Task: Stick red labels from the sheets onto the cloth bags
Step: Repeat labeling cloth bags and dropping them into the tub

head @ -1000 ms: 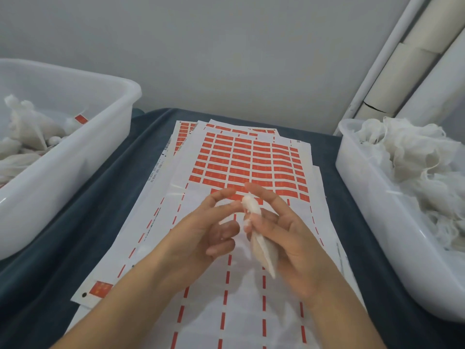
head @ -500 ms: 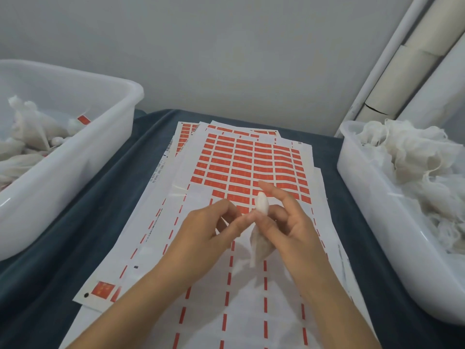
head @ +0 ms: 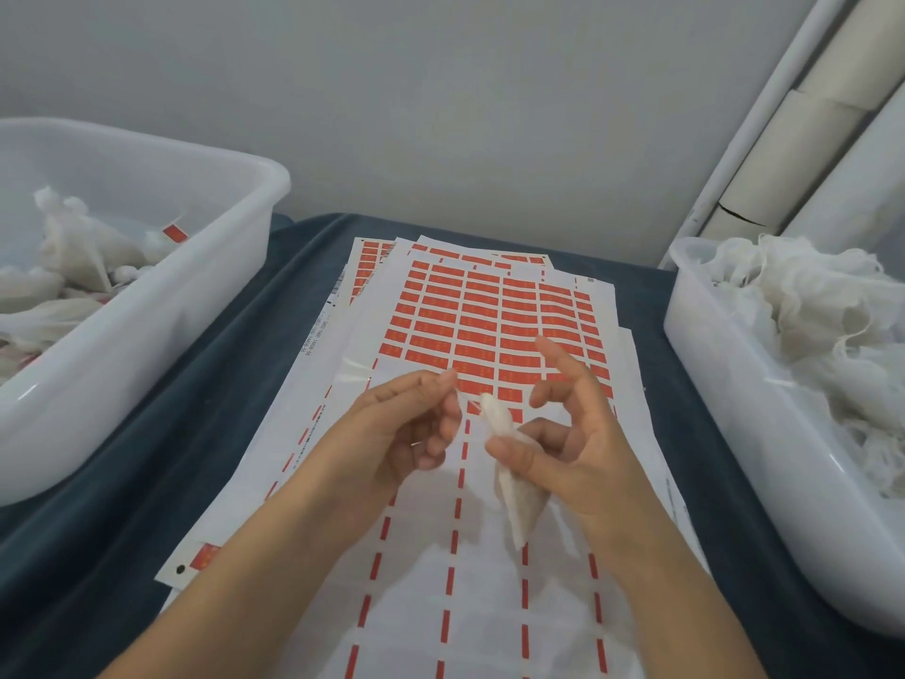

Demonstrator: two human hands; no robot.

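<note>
1. Dark cloth table (head: 230, 384); white tubs at left (head: 147, 306) and right (head: 734, 394), both holding cloth bags.
2. Label sheets (head: 489, 325) stacked mid-table; near rows peeled.
3. Right hand (head: 573, 443): thumb and fingers clamp cloth bag (head: 514, 497) above sheets.
4. Left hand (head: 406, 423): fingertips pinched together just beside the bag's top; contents too small to tell.

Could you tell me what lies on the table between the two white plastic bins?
In the head view, overlapping label sheets on dark blue cloth fill the stretch between the left bin and right bin.
</note>
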